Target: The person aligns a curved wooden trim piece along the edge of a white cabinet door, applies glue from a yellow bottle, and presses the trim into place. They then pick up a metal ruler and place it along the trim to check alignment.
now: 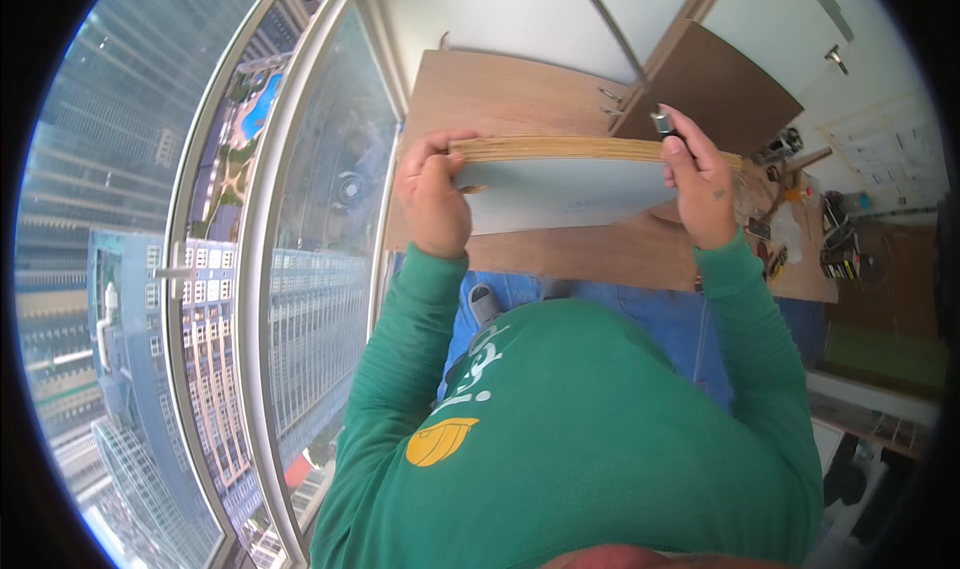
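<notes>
A board (pixel 570 194) with a pale grey-white face and a layered plywood edge is held up in front of me, its long edge turned upward. My left hand (pixel 436 197) grips its left end, thumb and fingers closed round the edge. At the other end my right hand (pixel 702 181) holds the board too. A small shiny metal piece with a dark part (pixel 662 123) sits between the thumb and fingers of that hand, above the board's edge; its kind I cannot make out. A small chipped spot shows on the board's face near my left hand.
Under the board lies a large brown wooden worktop (pixel 520 94). A dark brown panel (pixel 710 99) leans behind it at the right. Several tools and loose items (pixel 785 224) crowd the right end. Tall windows (pixel 330 169) stand close on my left; blue sheeting (pixel 620 304) covers the floor.
</notes>
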A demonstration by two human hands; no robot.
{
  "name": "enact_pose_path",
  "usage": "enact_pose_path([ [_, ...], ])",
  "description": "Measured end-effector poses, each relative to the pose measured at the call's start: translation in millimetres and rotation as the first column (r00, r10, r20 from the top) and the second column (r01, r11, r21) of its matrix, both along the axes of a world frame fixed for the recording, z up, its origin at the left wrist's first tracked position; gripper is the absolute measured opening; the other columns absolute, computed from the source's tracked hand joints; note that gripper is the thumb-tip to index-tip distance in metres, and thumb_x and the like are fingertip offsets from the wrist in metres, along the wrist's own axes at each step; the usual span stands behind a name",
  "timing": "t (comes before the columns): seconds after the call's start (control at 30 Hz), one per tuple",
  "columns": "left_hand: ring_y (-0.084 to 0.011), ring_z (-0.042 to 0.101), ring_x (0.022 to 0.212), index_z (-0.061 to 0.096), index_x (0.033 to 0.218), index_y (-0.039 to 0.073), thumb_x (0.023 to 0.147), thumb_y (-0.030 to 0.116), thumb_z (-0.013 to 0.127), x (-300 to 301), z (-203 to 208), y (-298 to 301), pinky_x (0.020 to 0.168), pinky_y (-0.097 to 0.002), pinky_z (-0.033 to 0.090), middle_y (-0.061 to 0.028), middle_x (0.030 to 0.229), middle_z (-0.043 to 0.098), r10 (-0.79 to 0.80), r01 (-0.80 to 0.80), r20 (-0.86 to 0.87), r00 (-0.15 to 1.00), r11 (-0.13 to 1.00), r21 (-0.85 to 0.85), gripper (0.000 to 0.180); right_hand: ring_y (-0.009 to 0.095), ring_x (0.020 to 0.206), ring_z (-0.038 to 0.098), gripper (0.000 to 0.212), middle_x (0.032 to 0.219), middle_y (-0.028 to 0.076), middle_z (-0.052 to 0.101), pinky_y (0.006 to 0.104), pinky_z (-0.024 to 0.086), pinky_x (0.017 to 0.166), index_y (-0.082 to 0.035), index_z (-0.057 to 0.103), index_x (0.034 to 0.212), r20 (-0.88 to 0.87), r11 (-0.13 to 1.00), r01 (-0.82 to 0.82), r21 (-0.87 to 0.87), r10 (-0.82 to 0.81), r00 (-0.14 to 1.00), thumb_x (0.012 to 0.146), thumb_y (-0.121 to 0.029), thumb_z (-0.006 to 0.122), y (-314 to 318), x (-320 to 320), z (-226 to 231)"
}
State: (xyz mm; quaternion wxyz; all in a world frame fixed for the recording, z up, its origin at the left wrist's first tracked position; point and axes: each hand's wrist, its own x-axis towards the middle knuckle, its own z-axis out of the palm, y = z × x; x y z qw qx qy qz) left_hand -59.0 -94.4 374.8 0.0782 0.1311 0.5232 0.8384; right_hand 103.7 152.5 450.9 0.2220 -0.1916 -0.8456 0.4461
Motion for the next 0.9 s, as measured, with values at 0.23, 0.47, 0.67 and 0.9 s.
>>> enact_pose_path([
  [0.23,-0.0252,0.069,0.096,0.066,0.106,-0.009,0.091,0.011,0.044,0,-1,6,0.088,-0.0359,0.057,-0.0211,0.106,0.073,0.025,-0.025,-0.031,0.999,1.000,-0.003,0.033,0.022,0.089,0.066,0.034,0.105,0.012,0.070,0.0331,0.053,0.083,-0.003,0.066,0.137,-0.118,0.987,-0.003,0.160,0.022,0.993,0.105,-0.015,0.064,-4,4,0],
  [0.47,-0.0262,0.067,0.103,0.063,0.109,-0.008,0.091,0.011,0.043,-1,-10,4,0.098,-0.0384,0.051,-0.0211,0.107,0.071,0.003,-0.003,-0.019,1.000,1.000,0.030,0.033,0.018,0.095,0.064,0.036,0.106,0.011,0.069,0.0318,0.052,0.089,-0.001,0.063,0.141,-0.073,0.987,-0.019,0.157,0.031,0.997,0.108,-0.016,0.061,-6,7,4],
  [0.67,-0.0260,0.065,0.101,0.062,0.109,-0.007,0.094,0.012,0.043,3,-5,9,0.096,-0.0382,0.051,-0.0191,0.106,0.068,0.056,-0.056,-0.032,0.998,0.998,0.000,0.031,0.020,0.100,0.066,0.036,0.113,0.013,0.071,0.0324,0.053,0.092,0.001,0.064,0.139,-0.071,0.995,-0.034,0.097,0.041,0.997,0.108,-0.017,0.061,-2,11,0],
  [0.9,-0.0255,0.064,0.099,0.062,0.107,-0.003,0.103,0.020,0.043,9,-8,18,0.092,-0.0380,0.052,-0.0167,0.106,0.066,0.179,-0.189,-0.113,0.977,0.978,-0.085,0.030,0.018,0.085,0.063,0.033,0.098,0.010,0.071,0.0331,0.052,0.078,0.000,0.066,0.135,-0.250,0.996,-0.056,-0.067,0.037,0.968,0.106,-0.016,0.062,6,9,-6],
])
